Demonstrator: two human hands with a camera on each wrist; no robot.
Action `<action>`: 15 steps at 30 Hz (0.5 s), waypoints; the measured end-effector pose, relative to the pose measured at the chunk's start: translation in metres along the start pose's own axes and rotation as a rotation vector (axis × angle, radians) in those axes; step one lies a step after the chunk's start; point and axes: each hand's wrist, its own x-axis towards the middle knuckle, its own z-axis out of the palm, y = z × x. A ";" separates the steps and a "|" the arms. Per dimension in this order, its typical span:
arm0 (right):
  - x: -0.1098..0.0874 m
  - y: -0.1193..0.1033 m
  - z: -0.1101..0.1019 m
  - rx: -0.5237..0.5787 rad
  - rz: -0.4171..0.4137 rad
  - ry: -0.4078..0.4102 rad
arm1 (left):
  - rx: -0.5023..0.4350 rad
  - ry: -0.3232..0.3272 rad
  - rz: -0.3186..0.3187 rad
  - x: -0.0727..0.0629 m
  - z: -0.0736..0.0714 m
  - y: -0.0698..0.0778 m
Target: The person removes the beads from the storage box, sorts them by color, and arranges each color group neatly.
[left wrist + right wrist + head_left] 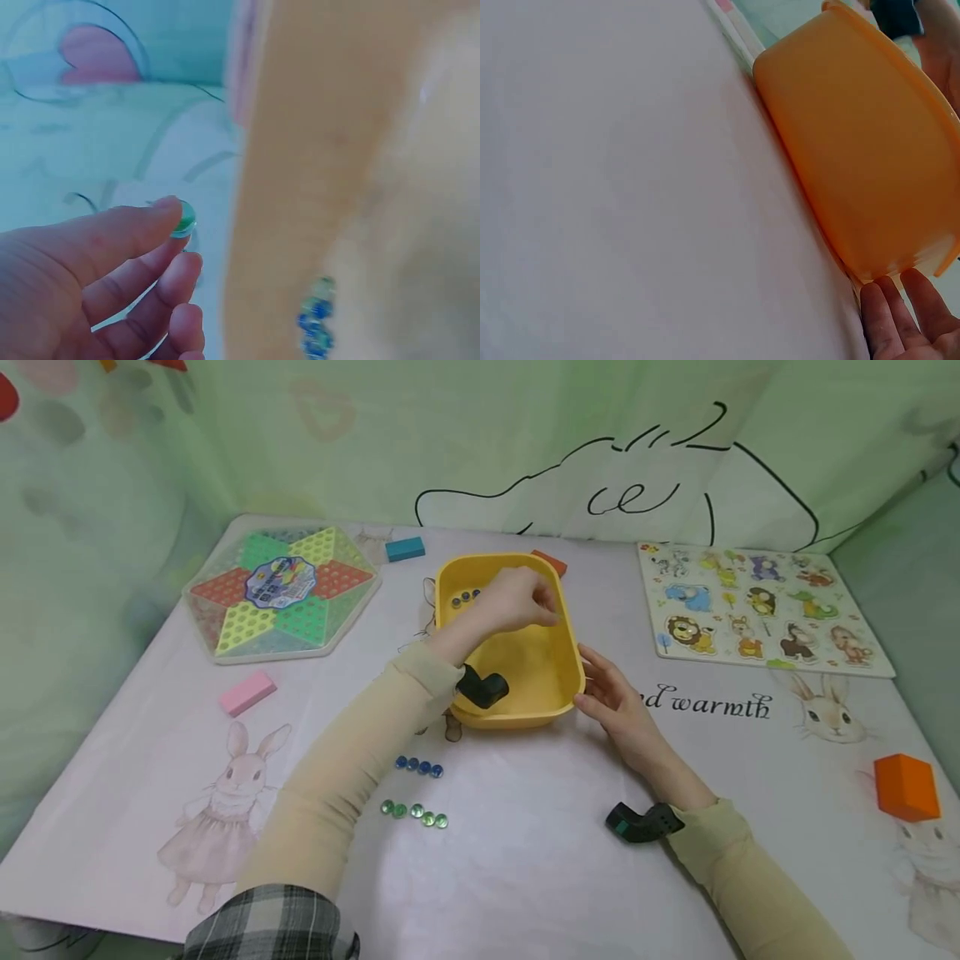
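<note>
My left hand (517, 597) is over the yellow plastic basin (517, 681). Between its thumb and forefinger it pinches a green glass bead (187, 222), plain in the left wrist view. Inside the basin lies a line of blue and green beads (318, 322); my left hand and forearm cover part of the inside. My right hand (618, 710) touches the basin's right side with fairly straight fingers (881, 319), its thumb by the rim. Nearer me on the cloth are a row of blue beads (419, 767) and a row of green beads (416, 811).
A Chinese checkers board (281, 585) lies at the back left, an animal puzzle board (757, 606) at the back right. Around the basin are a blue block (405, 549), a red-orange block (551, 562) and a pink block (247, 693). An orange block (906, 787) stands far right.
</note>
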 end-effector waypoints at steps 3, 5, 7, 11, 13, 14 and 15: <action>0.000 0.001 0.000 0.006 -0.011 -0.005 | -0.042 0.021 0.050 -0.015 -0.007 0.003; 0.000 0.001 0.000 0.010 -0.019 -0.006 | -0.064 0.045 0.074 -0.025 -0.010 0.004; 0.001 0.001 -0.001 0.009 -0.025 -0.004 | -0.077 0.067 0.083 -0.036 -0.012 0.005; 0.000 0.001 -0.002 0.009 -0.030 -0.005 | -0.086 0.094 0.092 -0.060 -0.014 0.009; 0.000 0.001 -0.001 0.016 -0.031 -0.008 | -0.081 0.100 0.108 -0.072 -0.014 0.011; 0.000 0.001 -0.001 0.022 -0.032 -0.009 | -0.077 0.101 0.120 -0.078 -0.013 0.012; 0.000 0.001 0.000 0.028 -0.034 -0.009 | -0.068 0.104 0.135 -0.085 -0.013 0.013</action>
